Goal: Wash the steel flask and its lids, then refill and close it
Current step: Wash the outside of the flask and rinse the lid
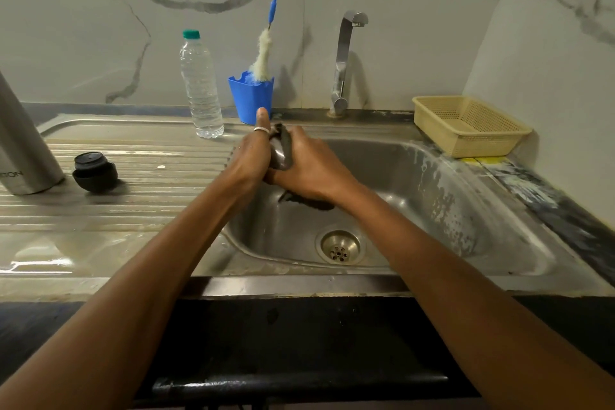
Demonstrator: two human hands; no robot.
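Observation:
Over the steel sink basin [416, 183], my left hand [251, 156] and my right hand [309, 166] press together around a dark rounded steel lid [280, 153]. Both hands grip it; most of it is hidden between the palms. My left thumb, wearing a ring, points up. The steel flask [20, 150] stands upright at the far left of the drainboard, cut off by the frame edge. A black inner lid [95, 171] rests beside it on the ribbed drainboard.
A clear water bottle [200, 86] with a green cap stands behind the drainboard. A blue cup [252, 98] holds a long blue-handled bottle brush [266, 53]. The tap [344, 60] is off. A yellow basket [466, 125] sits at the right. A dark object [309, 201] lies in the basin.

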